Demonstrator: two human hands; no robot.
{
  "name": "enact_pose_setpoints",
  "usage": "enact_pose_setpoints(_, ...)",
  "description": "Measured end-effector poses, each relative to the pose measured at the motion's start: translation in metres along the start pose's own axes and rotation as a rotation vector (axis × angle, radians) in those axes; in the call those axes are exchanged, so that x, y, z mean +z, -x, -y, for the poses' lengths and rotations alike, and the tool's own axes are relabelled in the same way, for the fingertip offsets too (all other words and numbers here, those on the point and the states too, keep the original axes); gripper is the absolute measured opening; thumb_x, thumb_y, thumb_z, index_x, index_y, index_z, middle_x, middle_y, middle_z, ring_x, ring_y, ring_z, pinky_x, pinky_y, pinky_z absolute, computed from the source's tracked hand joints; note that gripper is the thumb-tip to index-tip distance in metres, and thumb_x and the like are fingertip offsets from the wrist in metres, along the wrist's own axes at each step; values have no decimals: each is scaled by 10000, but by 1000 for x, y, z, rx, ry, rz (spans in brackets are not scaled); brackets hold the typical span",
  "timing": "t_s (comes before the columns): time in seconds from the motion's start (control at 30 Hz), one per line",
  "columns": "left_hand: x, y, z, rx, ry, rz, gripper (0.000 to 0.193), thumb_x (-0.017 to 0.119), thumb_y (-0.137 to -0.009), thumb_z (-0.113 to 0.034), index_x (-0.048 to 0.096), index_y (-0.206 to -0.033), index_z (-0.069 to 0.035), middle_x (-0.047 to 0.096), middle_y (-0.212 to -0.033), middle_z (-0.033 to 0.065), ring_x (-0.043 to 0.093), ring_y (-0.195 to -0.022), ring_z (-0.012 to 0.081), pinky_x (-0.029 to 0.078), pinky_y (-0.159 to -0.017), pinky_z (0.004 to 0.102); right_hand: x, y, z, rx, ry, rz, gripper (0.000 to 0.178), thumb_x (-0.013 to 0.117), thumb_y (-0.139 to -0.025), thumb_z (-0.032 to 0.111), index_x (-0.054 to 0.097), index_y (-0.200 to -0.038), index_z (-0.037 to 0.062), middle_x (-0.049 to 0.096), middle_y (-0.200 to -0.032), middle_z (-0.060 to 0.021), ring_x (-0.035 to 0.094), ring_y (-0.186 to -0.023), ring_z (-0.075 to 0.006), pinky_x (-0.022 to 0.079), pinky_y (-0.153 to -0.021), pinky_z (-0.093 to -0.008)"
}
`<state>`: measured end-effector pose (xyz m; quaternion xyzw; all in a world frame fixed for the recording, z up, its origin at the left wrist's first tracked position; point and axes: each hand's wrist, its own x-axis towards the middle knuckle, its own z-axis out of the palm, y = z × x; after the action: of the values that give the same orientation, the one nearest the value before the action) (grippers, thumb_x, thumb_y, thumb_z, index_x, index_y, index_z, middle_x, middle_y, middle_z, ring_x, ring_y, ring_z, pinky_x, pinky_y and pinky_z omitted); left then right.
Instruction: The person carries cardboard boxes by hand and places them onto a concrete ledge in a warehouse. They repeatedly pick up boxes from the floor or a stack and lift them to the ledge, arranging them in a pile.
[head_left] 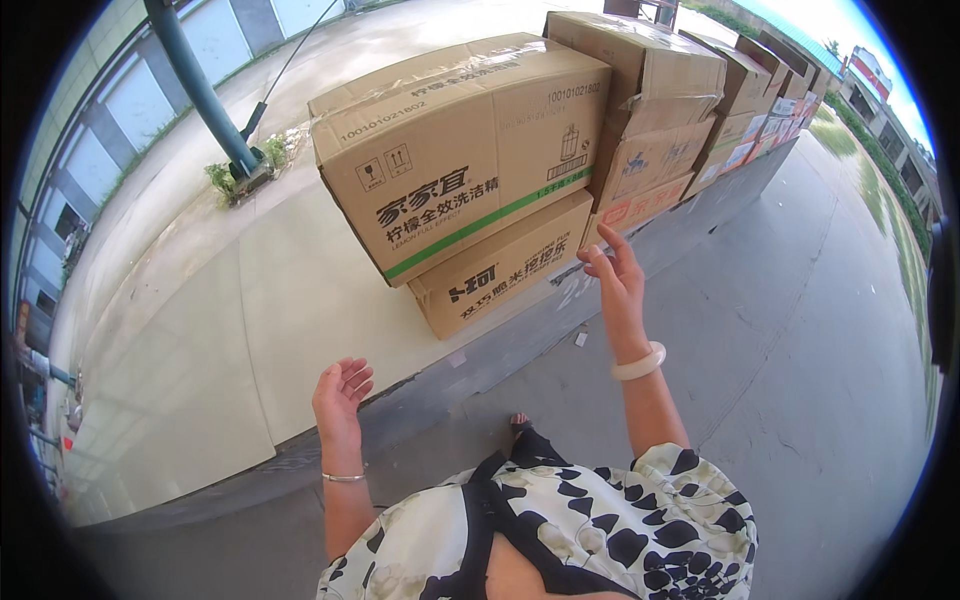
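Note:
In front of me a large brown carton (540, 120) with a green stripe along its lower side rests on a slightly smaller brown carton (520, 262). Both stand at the edge of a long, pale, raised slab (190, 400). My left hand (342, 400), below and left of the cartons, hovers near the slab's edge with loosely curled fingers and nothing in them. My right hand (618, 285) is raised beside the right end of the lower carton. Its index finger is stretched out, the others are partly bent, and it holds nothing. Contact with a carton cannot be made out.
More taped cartons (655, 160) stand in stacks along the slab, stretching away to the far right. A teal post (200, 85) with weeds at its foot rises behind the slab. Grey pavement (740, 350) lies on the right, with a small pale scrap (581, 339) on it.

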<state>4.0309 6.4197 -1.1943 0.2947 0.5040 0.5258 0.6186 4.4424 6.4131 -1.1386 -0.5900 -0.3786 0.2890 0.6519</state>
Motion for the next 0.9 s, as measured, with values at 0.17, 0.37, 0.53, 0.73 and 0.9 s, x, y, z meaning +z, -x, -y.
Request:
enact_pose_setpoints(0.17, 213, -140, -14, 137, -82, -5, 433, 463, -1045, -372, 585, -1258, -15, 652, -1264, 152, 623, -1163, 257, 490, -991, 407, -52, -269, -20, -222, -8, 4, 523, 651, -985, 137, 469, -1449, -19, 687, -1093, -103, 627, -957, -99, 496, -851, -255)
enact_pose_setpoints(0.37, 326, -265, -49, 371, -160, -49, 629, 416, -1054, -467, 452, -1461, 11, 519, -1458, 175, 478, -1363, 283, 380, -1115, 445, -19, -437, -39, -284, 38, 53, 584, 645, -991, 136, 404, -1506, 5, 605, -1313, -144, 624, -1086, -142, 505, -900, -275)
enact_pose_setpoints(0.53, 248, -304, -112, 469, -116, 6, 600, 373, -1074, -461, 444, -1485, -30, 532, -1454, 97, 465, -1360, 215, 359, -1120, 427, 74, -402, -12, -303, 94, 66, 545, 591, -1032, 144, 390, -1527, 37, 657, -1219, -133, 608, -1075, -155, 477, -957, -297)
enact_pose_setpoints(0.73, 129, -248, -161, 411, -76, 28, 661, 397, -1067, -493, 359, -1536, -30, 441, -1521, 83, 394, -1400, 181, 324, -1147, 392, 126, -284, 34, -278, 108, 15, 544, 587, -1040, 242, 426, -1512, 24, 627, -1310, -180, 591, -1203, -211, 446, -1054, -337)
enact_pose_setpoints(0.9, 87, -238, -169, 389, -40, 50, 657, 365, -1080, -492, 346, -1547, -30, 478, -1489, 75, 421, -1371, 170, 316, -1154, 364, 142, -263, 32, -237, 67, 85, 597, 591, -1034, 300, 397, -1524, 18, 644, -1281, -196, 629, -1188, -251, 467, -1069, -370)
